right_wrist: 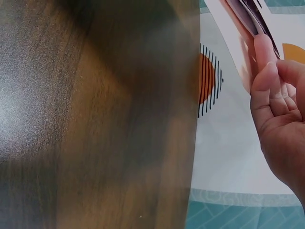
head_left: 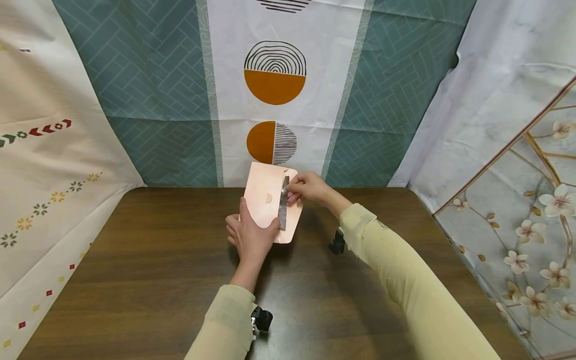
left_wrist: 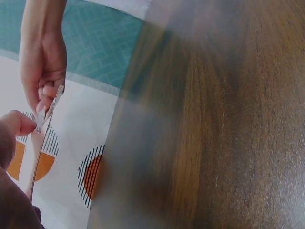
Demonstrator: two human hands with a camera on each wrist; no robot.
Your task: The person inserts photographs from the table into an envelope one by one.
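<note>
A pale pink envelope (head_left: 263, 187) is held up over the table, tilted, with its flap (head_left: 292, 215) folded open to the right. My left hand (head_left: 252, 232) grips its lower part, thumb across the front and fingers behind. A flat, shiny grey sheet (head_left: 283, 207) shows as a narrow strip along the envelope's mouth; most of it is hidden inside, and its kind cannot be made out. At the upper end of that strip, my right hand (head_left: 310, 187) pinches its edge between thumb and fingers. In the right wrist view, the fingertips (right_wrist: 264, 50) lie at the mouth.
The brown wooden table (head_left: 180, 300) lies below both hands. A patterned curtain (head_left: 157, 100) hangs behind its far edge, with a cream cloth (head_left: 45, 175) on the left and a floral cloth (head_left: 517, 210) on the right. Small black wrist cameras (head_left: 262, 319) are worn on the sleeves.
</note>
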